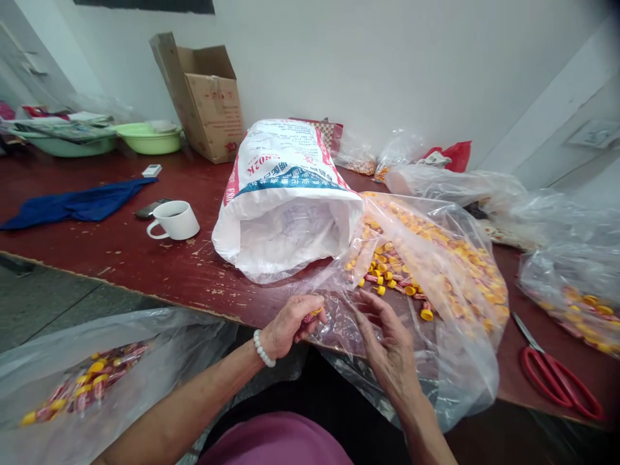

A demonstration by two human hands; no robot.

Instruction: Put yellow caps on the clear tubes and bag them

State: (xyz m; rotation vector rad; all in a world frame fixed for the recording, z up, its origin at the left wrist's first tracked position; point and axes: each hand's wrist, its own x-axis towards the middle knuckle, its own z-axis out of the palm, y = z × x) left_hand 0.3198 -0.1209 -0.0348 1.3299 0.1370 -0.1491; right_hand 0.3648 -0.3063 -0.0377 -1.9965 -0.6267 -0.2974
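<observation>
My left hand (pixel 296 323), with a beaded bracelet on its wrist, is closed around a small red tube with a yellow cap (pixel 312 316) near the table's front edge. To its right, my right hand (pixel 385 332) has its fingers apart, with nothing seen in them, beside the clear plastic of a large bag (pixel 450 284). Many yellow-capped red tubes fill that bag, and some lie loose at its mouth. Behind my hands a white woven sack (pixel 290 200) lies with its mouth facing me.
A white mug (pixel 179 221), a blue cloth (pixel 82 201) and a cardboard box (pixel 208 103) stand or lie left of the sack. Red-handled scissors (pixel 557 374) lie at the right edge. Another bag of tubes (pixel 87 387) is at the lower left.
</observation>
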